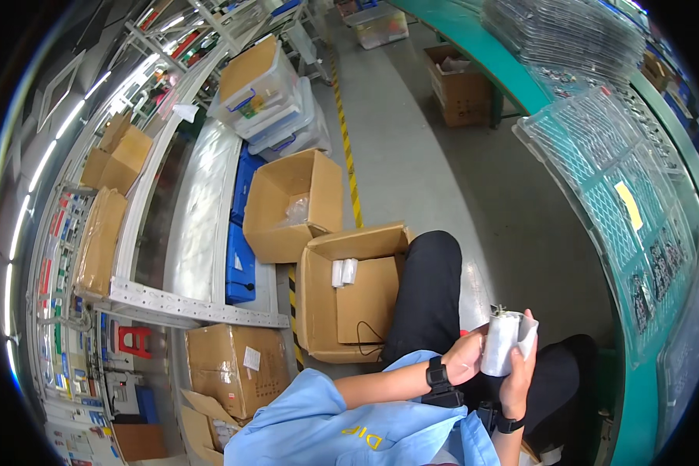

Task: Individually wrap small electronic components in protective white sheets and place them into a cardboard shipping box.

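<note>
Your left hand (464,356) and right hand (519,371) both grasp the white cylindrical part (500,343) over your lap; the open cardboard box (355,291) holds only two white pieces.

I see two open cardboard boxes (342,291) on the floor, left of my lap. Stacked clear plastic bins (276,109) behind them. Green workbench (637,388) on the right, clear blister trays (613,179) on it.

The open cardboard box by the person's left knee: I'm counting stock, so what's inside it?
Inside the open cardboard box two small white packets lie on a cardboard sheet, with a thin dark cord beside them. Anything under the sheet is covered.
</note>
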`<action>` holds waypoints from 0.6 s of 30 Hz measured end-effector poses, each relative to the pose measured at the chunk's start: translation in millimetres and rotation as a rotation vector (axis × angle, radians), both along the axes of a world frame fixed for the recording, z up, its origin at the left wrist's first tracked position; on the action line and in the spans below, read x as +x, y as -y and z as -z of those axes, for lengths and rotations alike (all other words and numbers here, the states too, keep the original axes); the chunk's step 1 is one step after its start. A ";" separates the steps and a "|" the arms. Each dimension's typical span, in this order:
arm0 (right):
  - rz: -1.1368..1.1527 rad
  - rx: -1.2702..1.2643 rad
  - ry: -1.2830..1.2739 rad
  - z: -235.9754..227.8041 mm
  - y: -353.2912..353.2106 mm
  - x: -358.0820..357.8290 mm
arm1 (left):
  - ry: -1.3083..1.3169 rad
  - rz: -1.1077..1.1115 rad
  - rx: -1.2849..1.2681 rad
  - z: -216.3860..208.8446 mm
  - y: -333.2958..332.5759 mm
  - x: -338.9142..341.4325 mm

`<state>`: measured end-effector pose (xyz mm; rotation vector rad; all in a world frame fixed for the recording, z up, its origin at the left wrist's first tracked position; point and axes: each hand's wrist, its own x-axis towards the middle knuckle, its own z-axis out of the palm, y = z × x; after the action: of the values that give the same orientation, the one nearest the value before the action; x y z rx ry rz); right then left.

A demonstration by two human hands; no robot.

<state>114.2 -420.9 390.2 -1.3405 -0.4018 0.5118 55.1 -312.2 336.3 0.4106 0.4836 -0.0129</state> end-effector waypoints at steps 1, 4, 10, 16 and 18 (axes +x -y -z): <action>0.006 -0.025 0.039 -1.7 -1.6 -0.7 | 0.050 -0.016 -0.027 -1.4 0.2 -0.2; 0.000 -0.143 0.169 -8.8 -3.8 -1.7 | 0.039 -0.100 -0.065 1.3 2.5 -3.1; -0.062 -0.530 0.715 -19.0 -12.0 -6.2 | 0.108 -0.101 -0.188 23.5 -10.3 -0.3; -0.035 -0.446 0.635 -14.4 -6.1 -2.1 | 0.019 -0.237 -0.109 42.9 -16.7 -5.3; -0.103 -0.358 0.402 -11.8 -2.5 -1.6 | 0.002 -0.256 -0.088 44.0 -17.4 -5.2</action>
<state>112.7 -418.4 402.1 -1.7834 -0.7373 0.4089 50.0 -294.8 292.2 0.2601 0.5293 0.2131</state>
